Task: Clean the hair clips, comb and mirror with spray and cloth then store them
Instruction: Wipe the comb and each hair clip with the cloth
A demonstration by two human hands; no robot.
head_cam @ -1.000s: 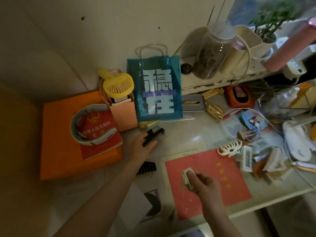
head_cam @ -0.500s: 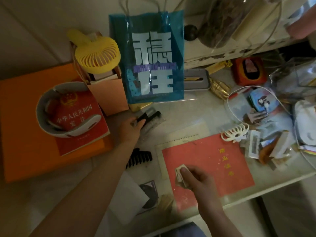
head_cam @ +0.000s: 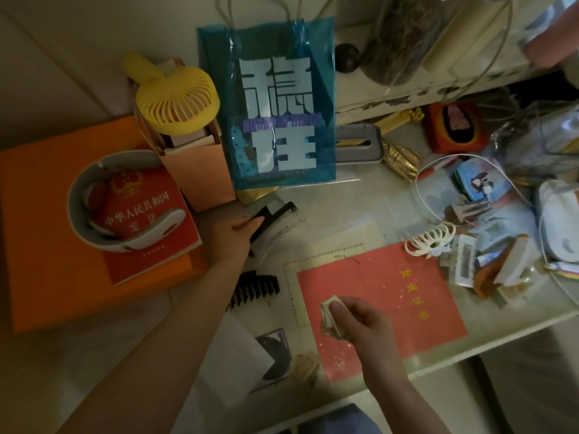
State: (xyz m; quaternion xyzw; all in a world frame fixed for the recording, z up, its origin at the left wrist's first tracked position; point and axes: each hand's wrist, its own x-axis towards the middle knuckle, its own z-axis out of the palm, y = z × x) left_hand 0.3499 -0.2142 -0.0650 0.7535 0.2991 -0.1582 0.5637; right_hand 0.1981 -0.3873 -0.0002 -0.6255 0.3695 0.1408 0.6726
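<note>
My left hand (head_cam: 233, 233) has a grip on a black comb (head_cam: 272, 218) that lies on the tabletop (head_cam: 329, 208), just in front of the blue plastic bag (head_cam: 275, 104); my fingers curl over its near end. My right hand (head_cam: 357, 321) pinches a small folded cloth (head_cam: 330, 314) over the red sheet (head_cam: 385, 296).

The risk I see is in the lift. I hold the comb only at one end, so it could pivot and slip, or knock the bag standing just behind it. A black claw clip (head_cam: 255, 289) lies near my left wrist, and dragging my arm back could sweep it off.

The comb's long axis runs diagonally, from my fingers up and to the right, its far end pointing towards the bag's lower edge. I cannot tell which way the teeth face.
</note>
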